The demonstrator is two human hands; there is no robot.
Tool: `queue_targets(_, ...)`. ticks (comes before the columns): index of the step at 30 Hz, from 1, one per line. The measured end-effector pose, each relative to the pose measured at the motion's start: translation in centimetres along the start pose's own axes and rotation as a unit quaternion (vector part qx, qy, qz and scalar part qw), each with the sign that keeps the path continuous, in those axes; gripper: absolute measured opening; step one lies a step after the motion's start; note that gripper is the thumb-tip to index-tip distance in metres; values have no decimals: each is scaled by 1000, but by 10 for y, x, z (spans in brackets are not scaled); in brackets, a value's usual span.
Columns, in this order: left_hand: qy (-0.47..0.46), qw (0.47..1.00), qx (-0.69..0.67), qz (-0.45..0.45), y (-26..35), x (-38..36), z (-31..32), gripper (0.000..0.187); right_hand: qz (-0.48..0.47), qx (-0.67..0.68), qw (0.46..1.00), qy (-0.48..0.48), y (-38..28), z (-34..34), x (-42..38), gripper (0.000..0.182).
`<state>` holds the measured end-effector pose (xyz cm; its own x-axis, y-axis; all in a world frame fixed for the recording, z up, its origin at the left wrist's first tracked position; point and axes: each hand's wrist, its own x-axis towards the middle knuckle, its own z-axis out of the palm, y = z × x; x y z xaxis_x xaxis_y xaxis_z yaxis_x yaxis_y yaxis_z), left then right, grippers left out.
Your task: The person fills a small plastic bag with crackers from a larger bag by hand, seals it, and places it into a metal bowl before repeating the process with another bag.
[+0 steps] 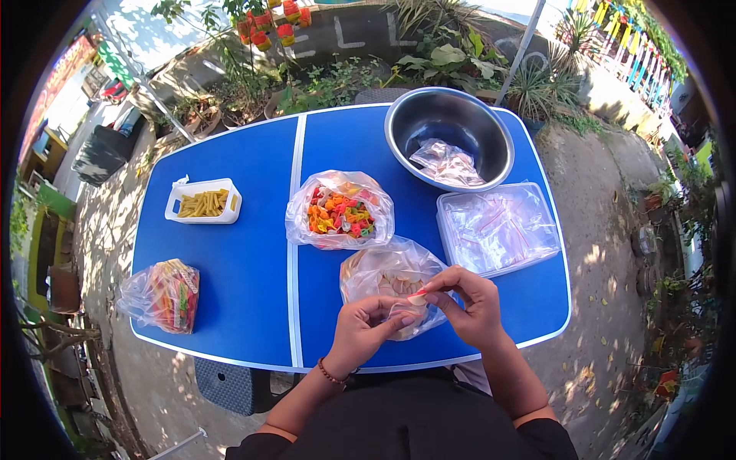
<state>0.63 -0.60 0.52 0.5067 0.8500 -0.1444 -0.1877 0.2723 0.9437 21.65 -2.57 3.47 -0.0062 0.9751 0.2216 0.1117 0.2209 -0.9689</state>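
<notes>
My left hand (pixel 366 328) is closed on a small clear plastic bag (pixel 403 308) near the table's front edge. Pinched in the fingers of my right hand (pixel 465 305) is a small item with a red edge (pixel 418 294), at the mouth of that bag; its exact kind is too small to tell. Both hands are close together over the front of a large clear bag (pixel 383 270) of pale round pieces. Behind it stands an open plastic bag (pixel 322 182) of orange, red, yellow and green pieces (pixel 340 214).
On the blue table (pixel 238 299), a metal bowl (pixel 498 123) holds small filled bags, beside a plastic box (pixel 498 230) of clear bags. Farther left are a white container (pixel 228 217) of yellowish sticks and a bag (pixel 175 297) of colourful strips. A grey stool (pixel 230 387) stands below.
</notes>
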Motion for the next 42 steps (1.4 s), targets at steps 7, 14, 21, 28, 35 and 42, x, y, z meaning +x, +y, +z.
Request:
queue_targets(7,-41,999,-8,-31,0,2,-2,30,10,-81,995,-53,-11,-2,4,12)
queue_targets(14,-36,994,-90,-57,1,3,1,32,51,-93,986,-126,-4,-10,5,17)
queue_targets(21,-89,991,-87,-50,-6,5,-2,34,3,-148,970,-196,0,-12,6,19)
queue_targets(28,-53,981,-169,-84,-11,6,-1,36,88,-17,992,-87,-1,-2,7,13)
queue_targets(35,19,974,-221,-42,0,7,-2,37,135,-54,987,-67,19,-3,1,12)
queue_targets(42,24,976,-217,-25,0,8,-2,39,82,-222,961,-146,20,1,-2,17)
